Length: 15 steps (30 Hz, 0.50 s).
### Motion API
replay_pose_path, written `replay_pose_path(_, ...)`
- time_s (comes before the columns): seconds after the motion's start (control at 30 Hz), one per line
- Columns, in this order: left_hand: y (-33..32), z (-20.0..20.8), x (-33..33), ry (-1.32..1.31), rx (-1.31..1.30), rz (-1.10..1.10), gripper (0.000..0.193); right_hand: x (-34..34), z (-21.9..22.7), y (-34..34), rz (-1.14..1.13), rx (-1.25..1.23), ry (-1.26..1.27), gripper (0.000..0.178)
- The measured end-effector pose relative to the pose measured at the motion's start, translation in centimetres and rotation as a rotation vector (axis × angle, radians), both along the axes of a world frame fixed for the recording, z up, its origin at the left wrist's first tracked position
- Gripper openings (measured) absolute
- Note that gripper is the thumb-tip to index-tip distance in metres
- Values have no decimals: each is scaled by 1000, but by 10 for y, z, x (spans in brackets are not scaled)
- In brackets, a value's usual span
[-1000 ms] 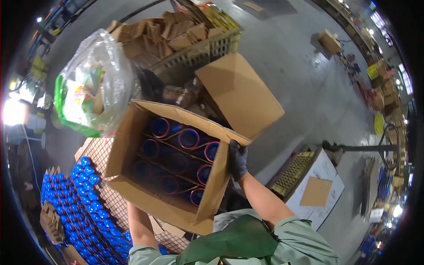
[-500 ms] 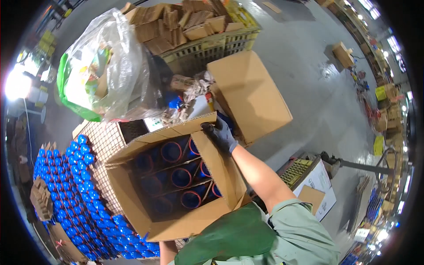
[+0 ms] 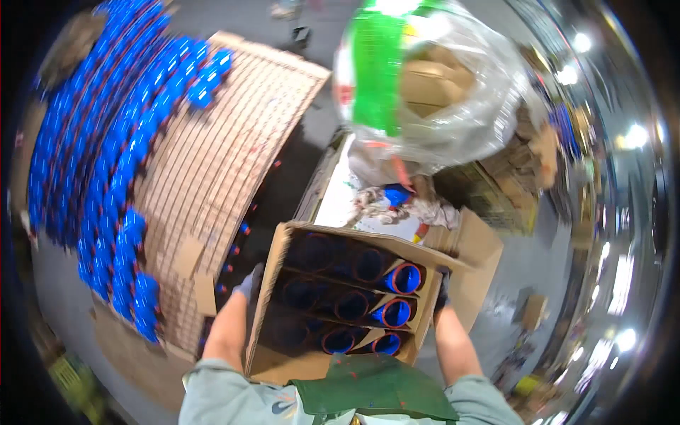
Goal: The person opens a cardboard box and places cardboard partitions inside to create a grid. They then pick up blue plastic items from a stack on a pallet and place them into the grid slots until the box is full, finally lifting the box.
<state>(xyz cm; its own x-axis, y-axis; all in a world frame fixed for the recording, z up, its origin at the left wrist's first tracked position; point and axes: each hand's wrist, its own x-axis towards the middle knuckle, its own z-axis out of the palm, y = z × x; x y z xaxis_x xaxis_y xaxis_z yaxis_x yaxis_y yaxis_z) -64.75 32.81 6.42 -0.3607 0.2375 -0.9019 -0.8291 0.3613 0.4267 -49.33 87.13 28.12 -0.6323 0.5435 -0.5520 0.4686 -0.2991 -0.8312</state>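
An open cardboard box (image 3: 264, 319) is right in front of me, close to my green apron. Inside stand several blue cylinders (image 3: 397, 312) with red rims, in rows parted by cardboard strips; those on the left lie in shadow. My left hand (image 3: 249, 282), in a grey glove, presses against the box's left outer wall, its fingers partly hidden. At the right wall my right hand (image 3: 443, 290), in a dark glove, grips the cardboard near the upper corner. Both hands hold the box between them.
To the left, a brown gridded surface (image 3: 219, 120) bears many shiny blue pieces (image 3: 134, 134) in rows. Beyond the box, a white surface (image 3: 338, 191) holds crumpled rags (image 3: 372, 205). A clear plastic bag (image 3: 489, 106) with a green edge bulges above it, near stacked flattened cardboard (image 3: 520, 156).
My view has swung left, bringing the gridded surface nearer. The box has turned and sits squarely before me. My left hand, hidden before, now shows at its left wall.
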Motion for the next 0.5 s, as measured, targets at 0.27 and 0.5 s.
replay_pose_path(0.27, 23, 32, 22, 149, 18, 55, 49, -22, -2, 26, 137, -26, -82, 56)
replay_pose_path(0.5, 31, 89, 119, 75, -173, 360, 65, -58, -7, 51, 388, -62, -45, 56)
